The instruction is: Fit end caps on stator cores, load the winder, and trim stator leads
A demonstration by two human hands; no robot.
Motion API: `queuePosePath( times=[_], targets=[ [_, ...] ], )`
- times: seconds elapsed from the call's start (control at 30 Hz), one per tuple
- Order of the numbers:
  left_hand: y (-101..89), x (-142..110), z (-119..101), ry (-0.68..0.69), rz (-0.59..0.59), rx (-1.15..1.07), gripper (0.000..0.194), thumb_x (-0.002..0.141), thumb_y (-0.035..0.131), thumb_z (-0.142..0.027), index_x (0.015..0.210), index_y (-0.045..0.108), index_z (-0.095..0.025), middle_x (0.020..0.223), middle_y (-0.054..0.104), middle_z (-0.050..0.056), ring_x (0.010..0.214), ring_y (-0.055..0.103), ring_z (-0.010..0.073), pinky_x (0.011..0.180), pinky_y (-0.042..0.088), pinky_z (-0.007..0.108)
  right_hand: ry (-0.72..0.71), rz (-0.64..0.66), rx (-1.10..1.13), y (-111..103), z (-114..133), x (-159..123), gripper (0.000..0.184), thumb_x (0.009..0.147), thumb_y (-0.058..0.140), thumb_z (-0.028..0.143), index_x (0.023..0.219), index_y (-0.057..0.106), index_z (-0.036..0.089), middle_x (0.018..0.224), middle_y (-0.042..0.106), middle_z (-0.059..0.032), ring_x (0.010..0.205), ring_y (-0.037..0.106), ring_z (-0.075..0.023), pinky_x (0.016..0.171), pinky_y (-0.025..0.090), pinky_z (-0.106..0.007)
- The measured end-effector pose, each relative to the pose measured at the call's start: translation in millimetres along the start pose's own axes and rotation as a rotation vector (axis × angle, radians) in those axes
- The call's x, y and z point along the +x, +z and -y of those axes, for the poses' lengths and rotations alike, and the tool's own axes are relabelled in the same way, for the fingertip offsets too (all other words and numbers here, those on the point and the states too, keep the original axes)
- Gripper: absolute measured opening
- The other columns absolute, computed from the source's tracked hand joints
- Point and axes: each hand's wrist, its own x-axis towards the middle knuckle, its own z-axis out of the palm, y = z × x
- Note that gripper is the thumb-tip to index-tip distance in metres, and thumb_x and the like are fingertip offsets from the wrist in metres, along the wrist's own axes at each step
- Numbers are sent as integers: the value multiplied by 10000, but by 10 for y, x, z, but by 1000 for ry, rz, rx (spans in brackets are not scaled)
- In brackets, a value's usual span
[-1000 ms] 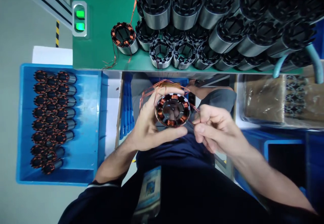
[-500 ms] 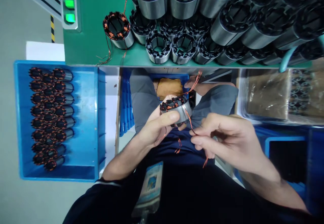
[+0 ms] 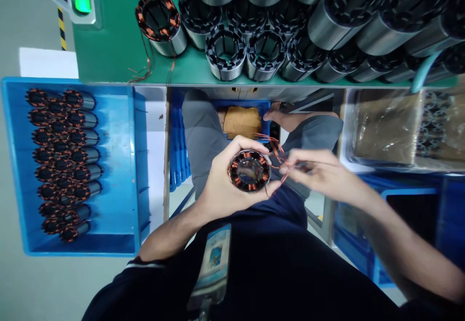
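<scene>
My left hand [image 3: 227,178] is wrapped round a motor stator [image 3: 233,179] held over my lap, its open round end facing up at me. Copper windings show between the black slots of its ring. From its right side run loose copper wires [image 3: 278,149], looping up and across. Just to the right, my right hand [image 3: 316,171] pinches these wires between thumb and fingers; its fingertips are slightly blurred. On the green bench, a wound stator [image 3: 160,18] stands with loose wire ends hanging from it.
Several bare stators [image 3: 225,52] are stacked along the green bench [image 3: 116,59]. At left, a blue bin [image 3: 119,132] holds rows of wound stators [image 3: 82,137]. Plastic-wrapped parts [image 3: 388,129] lie at right, above another blue bin [image 3: 410,192]. An ID badge [image 3: 214,263] hangs at my chest.
My left hand has turned the stator so its open end faces the camera. My right hand has moved up and now pinches wires beside the stator's right side. The view has shifted slightly.
</scene>
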Motion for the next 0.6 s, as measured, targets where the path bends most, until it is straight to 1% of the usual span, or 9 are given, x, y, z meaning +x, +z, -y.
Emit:
queuePosePath(
  times=[0.07, 0.13, 0.23, 0.3, 0.37, 0.43, 0.5, 0.57, 0.6],
  targets=[
    [-3, -21, -103, 10, 64, -3, 810, 706, 1150, -157, 1390, 731, -270, 1227, 861, 48, 1083, 845, 240, 1049, 678, 366, 33, -37, 89, -229, 186, 27, 462, 1091, 869, 590, 864, 780, 197, 857, 841, -45, 695, 749, -140, 627, 605, -229],
    [15, -46, -193, -12, 123, -47, 934, 739, 1132, -139, 1519, 652, -319, 1205, 859, 25, 1092, 854, 243, 1041, 676, 365, 42, 32, 223, -361, 416, 64, 428, 1110, 851, 579, 917, 797, 202, 929, 870, -57, 739, 805, -156, 663, 666, -246],
    [45, -85, -290, -77, 190, -47, 993, 772, 1118, -152, 1584, 586, -361, 1231, 861, 29, 1061, 866, 258, 946, 682, 362, 44, 238, 293, -387, 710, 118, 260, 1066, 929, 437, 1029, 817, 206, 929, 888, -36, 765, 843, -172, 698, 686, -263],
    [43, -109, -316, -112, 227, -23, 1027, 773, 1117, -155, 1606, 562, -382, 1233, 868, 27, 1012, 873, 257, 880, 682, 352, 26, 284, 230, -348, 827, 131, 174, 1076, 909, 361, 1047, 825, 212, 886, 878, -11, 747, 839, -164, 700, 677, -265],
    [28, -132, -298, -97, 266, -15, 1054, 771, 1120, -172, 1631, 552, -391, 1218, 880, 24, 998, 884, 266, 835, 681, 347, -45, 234, 75, -312, 873, 123, 150, 1110, 856, 344, 1017, 831, 228, 824, 842, 15, 677, 786, -136, 634, 620, -251],
    [13, -155, -236, 19, 275, -6, 1000, 775, 1121, -218, 1616, 598, -360, 1232, 882, 46, 1027, 893, 290, 852, 702, 379, -156, 155, -133, -306, 849, 101, 175, 1130, 821, 339, 982, 821, 246, 775, 799, 34, 591, 688, -103, 556, 518, -260],
    [5, -174, -154, 190, 226, 38, 891, 783, 1112, -266, 1557, 675, -331, 1240, 877, 66, 1041, 893, 313, 914, 729, 451, -240, 97, -286, -346, 769, 73, 181, 1148, 801, 345, 992, 822, 256, 761, 786, 44, 555, 624, -88, 538, 457, -278],
    [3, -181, -87, 302, 136, 104, 821, 793, 1105, -279, 1517, 724, -340, 1226, 875, 66, 1037, 889, 326, 945, 736, 507, -256, 33, -349, -427, 677, 31, 176, 1154, 809, 360, 1015, 848, 258, 775, 806, 42, 558, 635, -83, 553, 474, -274],
    [0, -177, -69, 319, 93, 130, 817, 797, 1105, -284, 1519, 729, -357, 1223, 874, 60, 1042, 886, 329, 946, 734, 521, -268, 1, -363, -473, 647, 0, 154, 1138, 837, 357, 1024, 870, 258, 784, 826, 39, 567, 662, -79, 555, 490, -260]
  ],
)
